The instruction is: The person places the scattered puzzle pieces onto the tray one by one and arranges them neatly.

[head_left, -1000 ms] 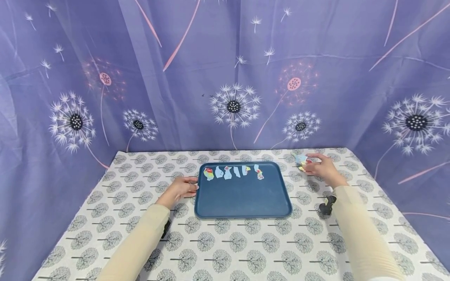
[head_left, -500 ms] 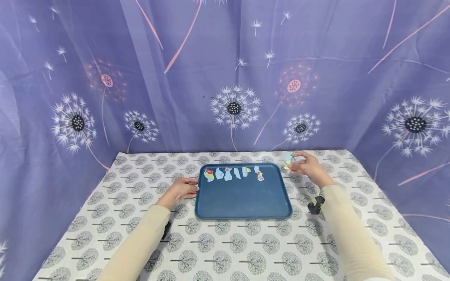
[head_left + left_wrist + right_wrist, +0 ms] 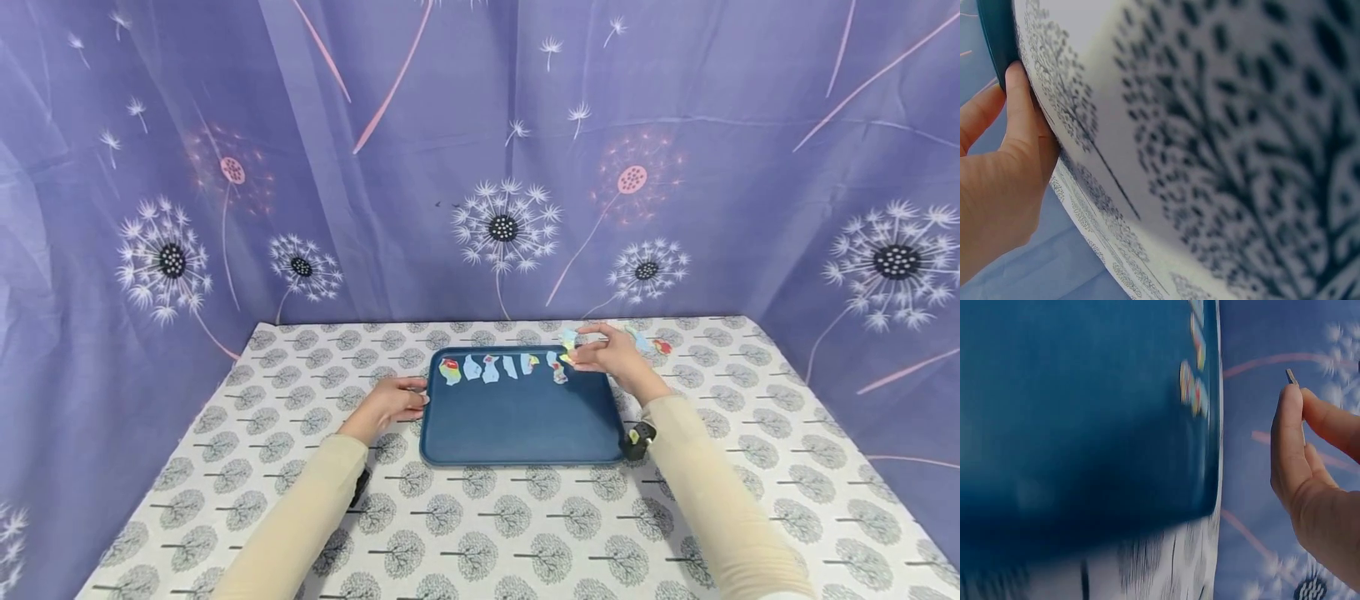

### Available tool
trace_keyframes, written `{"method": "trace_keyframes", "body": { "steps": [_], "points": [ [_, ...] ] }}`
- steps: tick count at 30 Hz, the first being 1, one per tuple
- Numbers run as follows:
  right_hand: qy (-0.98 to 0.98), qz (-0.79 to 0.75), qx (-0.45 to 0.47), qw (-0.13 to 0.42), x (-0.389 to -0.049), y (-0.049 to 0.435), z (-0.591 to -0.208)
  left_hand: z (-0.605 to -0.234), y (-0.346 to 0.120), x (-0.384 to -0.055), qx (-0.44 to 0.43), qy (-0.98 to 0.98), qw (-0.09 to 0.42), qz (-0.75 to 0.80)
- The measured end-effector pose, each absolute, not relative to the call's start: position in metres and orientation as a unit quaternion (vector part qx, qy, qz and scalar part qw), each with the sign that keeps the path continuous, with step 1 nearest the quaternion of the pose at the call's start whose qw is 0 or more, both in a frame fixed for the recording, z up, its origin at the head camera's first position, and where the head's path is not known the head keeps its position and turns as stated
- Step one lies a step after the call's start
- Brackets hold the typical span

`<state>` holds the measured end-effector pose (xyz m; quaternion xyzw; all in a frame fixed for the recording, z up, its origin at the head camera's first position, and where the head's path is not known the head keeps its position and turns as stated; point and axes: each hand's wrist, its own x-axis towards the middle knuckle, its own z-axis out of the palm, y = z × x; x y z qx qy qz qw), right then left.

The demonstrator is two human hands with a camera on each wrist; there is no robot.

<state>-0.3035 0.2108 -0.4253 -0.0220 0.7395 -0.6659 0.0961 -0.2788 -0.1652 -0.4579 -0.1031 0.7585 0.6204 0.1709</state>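
My right hand (image 3: 611,357) pinches an irregular light-blue and yellow puzzle piece (image 3: 568,343) over the back right corner of a dark blue tray (image 3: 517,429). In the right wrist view, the puzzle piece (image 3: 1291,377) is seen edge-on, thin and flat, between thumb and fingers. Several similar pieces lie in a row along the tray's back, such as a red and yellow one (image 3: 450,371) and a blue strip (image 3: 510,367). At the tray's left rim, my left hand (image 3: 387,406) rests with nearly straight fingers touching the edge, as the left wrist view also shows.
Behind the right hand, a light-blue piece (image 3: 639,339) and a red piece (image 3: 663,347) lie on the tree-print tablecloth (image 3: 480,542). A purple dandelion curtain (image 3: 390,250) hangs right behind the table's back edge.
My right hand has carried the puzzle piece leftward from the cloth at the back right to over the tray's corner, uncovering pieces behind it. My left hand stays at the rim.
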Motion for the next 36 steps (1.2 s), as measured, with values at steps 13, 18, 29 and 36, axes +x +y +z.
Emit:
{"method": "trace_keyframes", "body": {
  "steps": [13,18,29,36],
  "points": [
    [0.7,-0.702,-0.03,0.126,-0.291,0.14,-0.422,-0.458,-0.165,-0.279,-0.108,0.769,0.169,0.607],
    [0.687,-0.711,-0.04,0.145,-0.287,0.115,-0.419,-0.459,-0.164,-0.28,-0.108,0.767,0.167,0.61],
    [0.681,-0.705,-0.044,0.194,-0.276,0.062,-0.433,-0.459,-0.164,-0.281,-0.108,0.767,0.161,0.612],
    [0.709,-0.672,-0.011,0.213,-0.273,0.042,-0.445,-0.459,-0.164,-0.281,-0.113,0.772,0.164,0.603]
  ]
}}
